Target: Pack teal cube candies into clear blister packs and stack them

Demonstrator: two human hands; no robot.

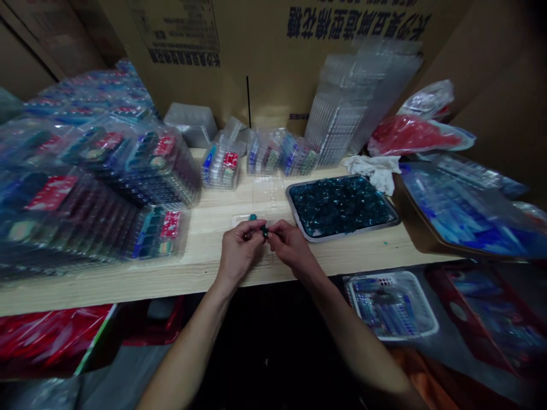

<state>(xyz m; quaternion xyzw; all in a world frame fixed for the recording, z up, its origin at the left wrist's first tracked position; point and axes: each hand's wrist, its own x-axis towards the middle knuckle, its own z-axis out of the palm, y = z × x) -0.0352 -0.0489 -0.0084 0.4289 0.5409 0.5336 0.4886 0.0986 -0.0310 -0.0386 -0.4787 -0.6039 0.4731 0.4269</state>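
Observation:
My left hand [243, 247] and my right hand [290, 245] meet over the front part of the wooden table. Between their fingertips they pinch a small dark green piece [264, 231]. Just behind my left fingers, another green piece [253, 217] lies in a clear plastic tray [236, 220], partly covered by the hand. To the right of my right hand is a shallow tray [313, 238] full of dark teal glossy pieces. A flat clear plastic sheet [267, 191] lies behind the hands.
Stacks of filled clear packs [162, 171] crowd the left. Smaller pack groups [265, 152] and tall stacked clear trays [342, 102] stand at the back. On the right are a white cloth [376, 169], a red bag [410, 135] and a cardboard box [412, 230]. A white basket [431, 319] sits below.

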